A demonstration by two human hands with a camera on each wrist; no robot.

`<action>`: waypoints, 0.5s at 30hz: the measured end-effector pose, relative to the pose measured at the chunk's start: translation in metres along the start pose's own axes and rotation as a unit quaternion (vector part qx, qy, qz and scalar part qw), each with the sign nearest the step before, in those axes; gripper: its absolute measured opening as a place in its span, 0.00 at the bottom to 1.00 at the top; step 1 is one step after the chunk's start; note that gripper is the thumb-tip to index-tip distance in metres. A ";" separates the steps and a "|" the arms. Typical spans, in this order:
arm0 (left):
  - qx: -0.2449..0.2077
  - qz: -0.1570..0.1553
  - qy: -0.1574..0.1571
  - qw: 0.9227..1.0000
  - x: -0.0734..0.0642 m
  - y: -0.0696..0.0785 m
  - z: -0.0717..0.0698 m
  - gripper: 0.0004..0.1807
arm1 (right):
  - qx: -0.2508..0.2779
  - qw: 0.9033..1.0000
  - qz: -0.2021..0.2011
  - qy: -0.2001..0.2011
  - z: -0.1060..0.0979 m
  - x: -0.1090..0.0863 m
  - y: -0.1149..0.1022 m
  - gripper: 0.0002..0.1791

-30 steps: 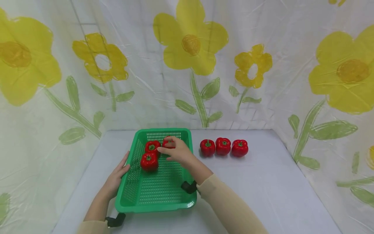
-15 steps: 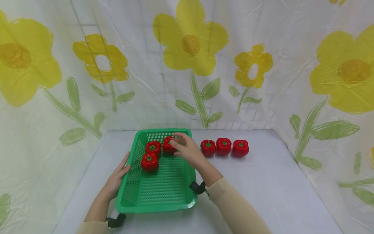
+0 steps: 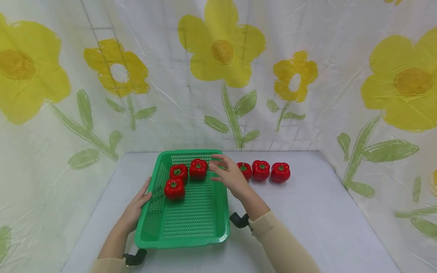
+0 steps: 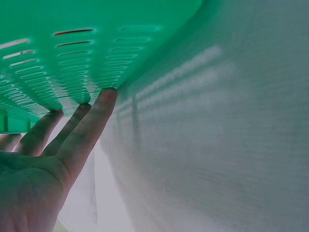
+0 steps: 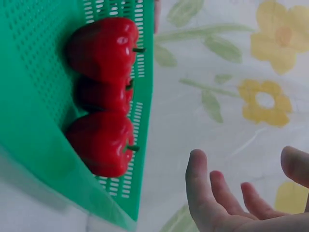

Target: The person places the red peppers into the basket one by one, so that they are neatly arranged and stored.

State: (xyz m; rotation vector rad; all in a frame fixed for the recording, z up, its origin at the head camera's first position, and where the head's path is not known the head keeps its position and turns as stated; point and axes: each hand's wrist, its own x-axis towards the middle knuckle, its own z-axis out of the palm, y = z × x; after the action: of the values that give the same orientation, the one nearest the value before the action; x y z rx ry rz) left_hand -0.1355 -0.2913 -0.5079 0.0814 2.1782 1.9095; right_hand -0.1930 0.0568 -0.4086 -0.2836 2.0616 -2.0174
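- Peppers, in basket: near pepper (image 3: pixel 174 189), mid pepper (image 3: pixel 178 172) and far pepper (image 3: pixel 198 169) stand stem up on the floor of the green basket (image 3: pixel 184 243), toward its far end. Near & mid appear to touch; far sits just beside mid.
- Peppers, on table: first pepper (image 3: pixel 245 171) (partly hidden by R. hand), second pepper (image 3: pixel 261 170) and third pepper (image 3: pixel 280 173) form a row on the white table (image 3: pixel 307 227), R. of the basket.
- R. hand (image 3: pixel 233 179): over/near the basket's R. rim, btwn far pepper and first pepper; fingers spread & lightly bent, thumb apart, nothing held. Contact w/ rim: can't tell.
- L. hand (image 3: pixel 132 212): at the basket's L. side; fingers near straight, slightly apart, tips against the slotted outer wall (L. wrist view), not clamped on it.
- Handling, peppers (judged): firm, glossy skin, prob. slippery; light if hollow or artificial, wt. unconfirmed. Grip round the lobed sides, thumb opp. fingers, from above; avoid the short stem, a poor hold. Real flesh could bruise under a hard squeeze.
- Handling, basket (judged): thin perforated plastic, prob. light, slightly flexible, may slide if nudged; steady by side wall, or lift w/ both hands under the rolled rim.
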 end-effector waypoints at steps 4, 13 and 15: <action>0.004 0.002 0.002 1.000 -0.001 0.000 0.000 0.32 | 0.004 1.000 -0.010 0.006 -0.007 -0.002 0.001 0.27; 0.006 0.003 0.001 1.000 -0.001 0.003 0.001 0.31 | -0.033 0.999 -0.028 0.024 -0.026 -0.009 0.005 0.27; 0.004 0.004 -0.001 1.000 -0.001 0.003 0.001 0.32 | -0.040 0.998 -0.029 0.029 -0.030 -0.010 0.006 0.28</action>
State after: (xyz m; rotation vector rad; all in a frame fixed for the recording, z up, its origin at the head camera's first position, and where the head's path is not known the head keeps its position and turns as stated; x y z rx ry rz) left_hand -0.1347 -0.2899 -0.5048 0.0940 2.1870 1.9049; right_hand -0.1922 0.0890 -0.4137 -0.3064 2.1980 -2.0018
